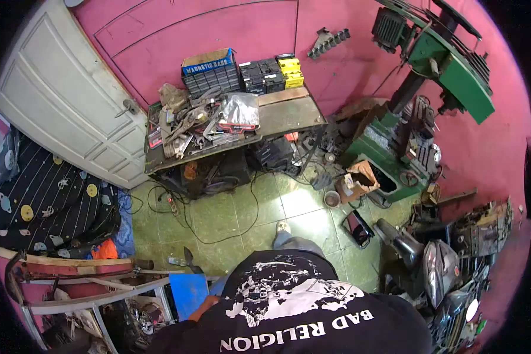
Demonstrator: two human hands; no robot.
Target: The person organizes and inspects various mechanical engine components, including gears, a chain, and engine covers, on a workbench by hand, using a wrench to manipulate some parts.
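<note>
A small part of my left hand or forearm (205, 307) shows at the lower edge, coming out of a black sleeve, its fingers hidden behind my shirt. Right beside it is a flat blue panel (189, 295), which overlaps a metal ladder-like frame (97, 304). My right hand is out of view. The black printed T-shirt (295, 307) on my torso fills the bottom middle, with one shoe (283, 226) on the green tiles in front.
A workbench (289, 117) against the pink wall carries wrenches, a plastic bag (240, 110) and boxes. A cable (256, 203) loops over the floor. To the right stand a green drilling machine (454, 74), a cardboard box (357, 182) and motorcycle parts (439, 265). A white door (71, 94) is at left.
</note>
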